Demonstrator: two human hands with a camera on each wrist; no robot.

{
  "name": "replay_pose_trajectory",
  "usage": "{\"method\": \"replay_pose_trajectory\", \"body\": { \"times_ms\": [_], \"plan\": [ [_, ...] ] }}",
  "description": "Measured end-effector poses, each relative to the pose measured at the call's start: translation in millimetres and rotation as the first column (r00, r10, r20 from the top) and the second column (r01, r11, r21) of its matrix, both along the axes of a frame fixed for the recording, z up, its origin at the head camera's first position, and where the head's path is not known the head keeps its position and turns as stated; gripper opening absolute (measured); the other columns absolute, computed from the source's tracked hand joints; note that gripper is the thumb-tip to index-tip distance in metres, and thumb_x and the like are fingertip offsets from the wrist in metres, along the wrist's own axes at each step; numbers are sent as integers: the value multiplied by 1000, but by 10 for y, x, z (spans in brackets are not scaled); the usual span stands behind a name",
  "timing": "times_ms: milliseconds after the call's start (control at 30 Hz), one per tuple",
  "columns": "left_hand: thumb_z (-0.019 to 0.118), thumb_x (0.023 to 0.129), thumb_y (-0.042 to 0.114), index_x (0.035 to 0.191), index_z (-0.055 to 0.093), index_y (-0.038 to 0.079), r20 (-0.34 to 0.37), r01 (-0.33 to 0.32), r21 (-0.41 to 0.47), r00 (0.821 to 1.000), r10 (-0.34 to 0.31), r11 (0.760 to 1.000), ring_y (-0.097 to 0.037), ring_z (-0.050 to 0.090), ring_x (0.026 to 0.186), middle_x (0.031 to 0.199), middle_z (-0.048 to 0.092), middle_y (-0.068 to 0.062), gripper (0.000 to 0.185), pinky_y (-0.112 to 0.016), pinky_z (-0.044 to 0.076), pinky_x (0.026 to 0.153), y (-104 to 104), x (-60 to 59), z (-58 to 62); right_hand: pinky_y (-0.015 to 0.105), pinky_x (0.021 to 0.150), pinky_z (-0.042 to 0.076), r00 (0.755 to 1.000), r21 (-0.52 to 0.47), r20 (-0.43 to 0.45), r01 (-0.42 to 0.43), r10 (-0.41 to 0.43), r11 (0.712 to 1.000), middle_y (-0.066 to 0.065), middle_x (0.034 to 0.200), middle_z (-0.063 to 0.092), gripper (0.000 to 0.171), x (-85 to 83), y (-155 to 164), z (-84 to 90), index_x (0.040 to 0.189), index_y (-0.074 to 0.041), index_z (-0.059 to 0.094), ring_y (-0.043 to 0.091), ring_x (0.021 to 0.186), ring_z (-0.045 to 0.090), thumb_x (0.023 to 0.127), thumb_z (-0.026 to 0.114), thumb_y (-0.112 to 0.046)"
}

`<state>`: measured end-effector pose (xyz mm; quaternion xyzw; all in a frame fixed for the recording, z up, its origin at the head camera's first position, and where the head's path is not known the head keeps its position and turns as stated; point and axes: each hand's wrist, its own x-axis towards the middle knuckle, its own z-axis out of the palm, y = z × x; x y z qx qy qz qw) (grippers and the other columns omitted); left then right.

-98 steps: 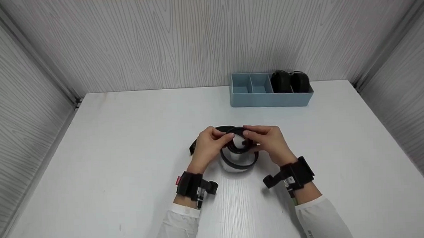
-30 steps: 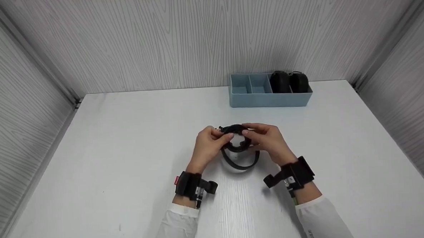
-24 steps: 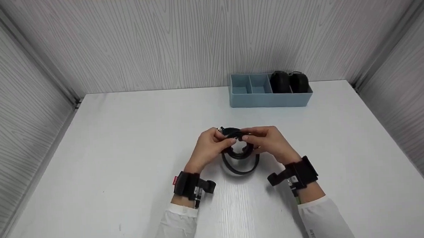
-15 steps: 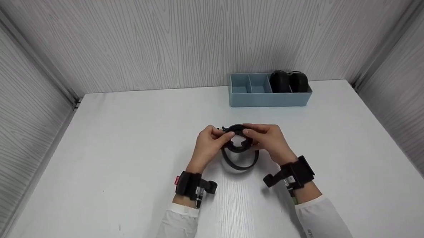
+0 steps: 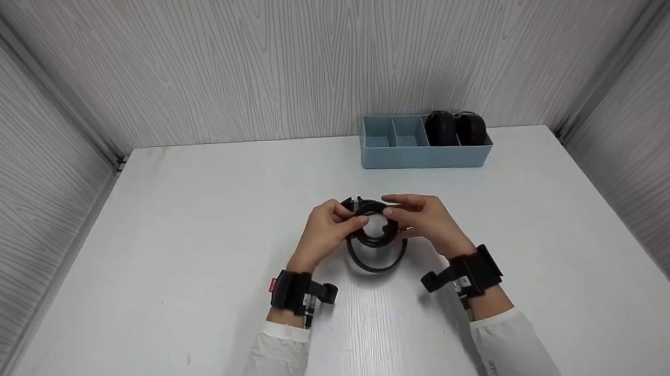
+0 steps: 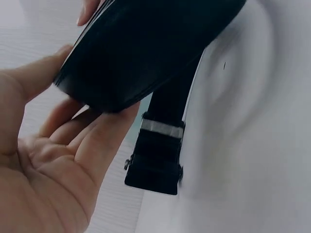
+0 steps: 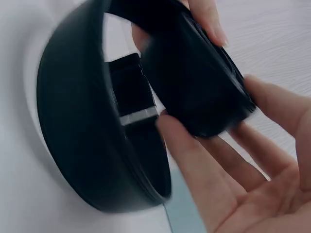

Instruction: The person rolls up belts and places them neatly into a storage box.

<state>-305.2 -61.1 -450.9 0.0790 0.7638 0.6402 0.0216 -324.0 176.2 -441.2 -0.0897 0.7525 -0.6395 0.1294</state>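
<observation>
A black belt (image 5: 375,261) is partly rolled into a coil at the middle of the white table (image 5: 201,228), with a loose loop hanging toward me. My left hand (image 5: 325,231) grips the coil from the left and my right hand (image 5: 430,220) grips it from the right, thumbs on top. In the left wrist view the coil (image 6: 146,48) rests on my curled fingers (image 6: 97,141), and the buckle end (image 6: 158,158) hangs below it. The right wrist view shows the coil (image 7: 194,82) between thumb and fingers (image 7: 194,160), beside the wide loose loop (image 7: 77,126).
A light blue divided tray (image 5: 424,155) stands at the back right of the table against the wall. Its right compartments hold two rolled black belts (image 5: 441,128) (image 5: 471,128); the left ones show nothing. Grey panel walls close in three sides.
The belt tail that stuck out left of my left hand has been wound in, and the loose loop has shrunk. Both hands stay on the coil, turning it slightly.
</observation>
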Motion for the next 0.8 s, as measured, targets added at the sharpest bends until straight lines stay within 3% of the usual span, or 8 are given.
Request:
{"method": "replay_pose_trajectory", "body": {
  "times_ms": [167, 300, 533, 800],
  "plan": [
    [84, 90, 21, 95, 63, 3, 22, 63, -42, 998, -62, 997, -18, 71, 85, 94, 72, -10, 28, -28, 56, 74, -8, -5, -20, 37, 72, 63, 999, 70, -6, -49, 49, 996, 20, 118, 72, 40, -5, 45, 17, 132, -7, 71, 23, 86, 73, 96, 78, -24],
    [83, 91, 23, 98, 65, 2, 28, 30, -20, 999, -29, 999, -17, 70, 86, 96, 72, -10, 29, -29, 57, 77, 26, -9, -41, 35, 70, 63, 1000, 34, -21, -1, 1, 999, 21, 119, 72, 37, -2, 25, 12, 130, -5, 73, 22, 84, 73, 96, 78, -20],
    [82, 92, 25, 101, 65, 1, 24, -71, 33, 997, 70, 997, -17, 71, 83, 95, 73, -11, 31, -28, 57, 76, 53, -13, -39, 42, 77, 63, 990, -105, -14, 139, -141, 985, 18, 123, 71, 41, 26, -70, -17, 133, -5, 70, 22, 89, 75, 96, 78, -21],
    [83, 91, 22, 97, 66, 1, 8, -43, 20, 999, 43, 999, -14, 67, 75, 85, 73, -8, 27, -26, 54, 69, 7, -10, -2, 48, 84, 61, 997, -79, 17, 82, -81, 993, 17, 124, 71, 46, 0, -22, -8, 137, -5, 67, 25, 92, 75, 96, 78, -23]
  ]
}}
